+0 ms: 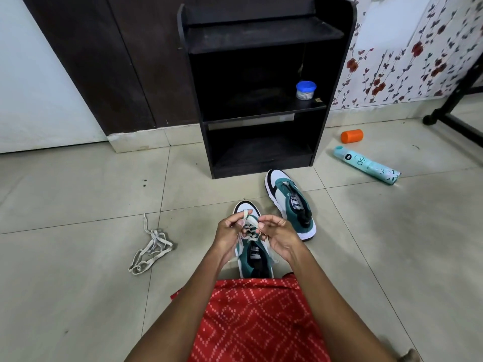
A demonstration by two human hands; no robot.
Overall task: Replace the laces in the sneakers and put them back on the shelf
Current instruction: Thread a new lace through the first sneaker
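Note:
A green and white sneaker lies on the floor just in front of my lap, toe pointing away. My left hand pinches a white lace end above its toe. My right hand pinches the lace over the eyelets. The lace is threaded through the lower eyelets. The second sneaker, without a lace, lies to the right near the black shelf. A loose whitish lace lies in a heap on the tiles to the left.
A blue-lidded jar stands on the shelf's middle board. An orange cylinder and a teal spray can lie on the floor at the right. A black stand's foot sits far right. Red patterned cloth covers my lap.

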